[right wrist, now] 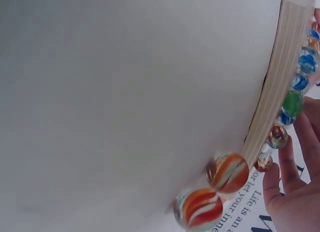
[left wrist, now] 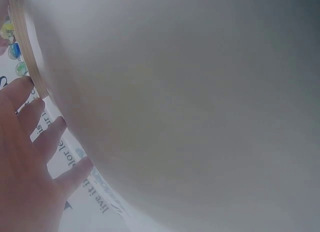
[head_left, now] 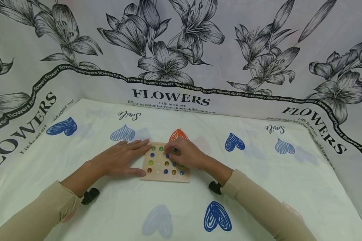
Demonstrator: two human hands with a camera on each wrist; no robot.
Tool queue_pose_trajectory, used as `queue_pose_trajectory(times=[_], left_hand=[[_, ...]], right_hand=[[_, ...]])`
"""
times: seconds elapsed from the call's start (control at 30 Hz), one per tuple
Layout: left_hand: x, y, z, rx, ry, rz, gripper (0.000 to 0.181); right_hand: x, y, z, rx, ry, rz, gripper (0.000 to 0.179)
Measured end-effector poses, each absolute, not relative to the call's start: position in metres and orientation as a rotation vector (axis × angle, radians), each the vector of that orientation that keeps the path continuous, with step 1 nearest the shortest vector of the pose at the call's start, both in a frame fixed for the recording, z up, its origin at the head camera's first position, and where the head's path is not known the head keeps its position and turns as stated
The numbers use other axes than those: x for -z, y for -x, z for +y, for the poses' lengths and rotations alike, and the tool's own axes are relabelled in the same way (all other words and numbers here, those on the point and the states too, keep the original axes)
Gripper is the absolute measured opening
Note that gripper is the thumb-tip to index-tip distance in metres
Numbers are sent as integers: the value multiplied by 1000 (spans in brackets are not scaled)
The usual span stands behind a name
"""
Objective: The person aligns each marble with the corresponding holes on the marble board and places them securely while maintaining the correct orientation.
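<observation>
A square wooden board carries rows of glass marbles, with several bare hollows in its second column. My left hand lies spread along the board's left side, thumb and forefinger at its edge and the other fingers on the cloth. Over the far right part of the board, my right hand has bent fingers, thumb and fingertips closing around a blue marble. A green marble stands close to those fingers in the right wrist view. The palm hides part of the board's right side.
Two orange-and-white marbles, one of them this swirled marble, lie off the board near its corner. A white tablecloth with printed hearts covers the table, and a flower-printed sheet rises behind it. Black wrist cameras sit below both wrists.
</observation>
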State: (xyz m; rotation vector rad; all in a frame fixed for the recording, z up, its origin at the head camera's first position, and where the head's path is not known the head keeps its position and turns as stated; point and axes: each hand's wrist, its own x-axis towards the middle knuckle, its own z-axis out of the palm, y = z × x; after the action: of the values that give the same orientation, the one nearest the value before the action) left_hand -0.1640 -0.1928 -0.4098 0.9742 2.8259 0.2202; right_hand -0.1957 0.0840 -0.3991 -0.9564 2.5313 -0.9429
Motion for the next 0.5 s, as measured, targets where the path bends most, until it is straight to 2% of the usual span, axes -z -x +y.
queue_pose_trajectory(times=[0.5], left_hand=[[409,163,-192,-205,-985,2830,97]], right_hand=[[390,211,138,1054,832,2662,26]])
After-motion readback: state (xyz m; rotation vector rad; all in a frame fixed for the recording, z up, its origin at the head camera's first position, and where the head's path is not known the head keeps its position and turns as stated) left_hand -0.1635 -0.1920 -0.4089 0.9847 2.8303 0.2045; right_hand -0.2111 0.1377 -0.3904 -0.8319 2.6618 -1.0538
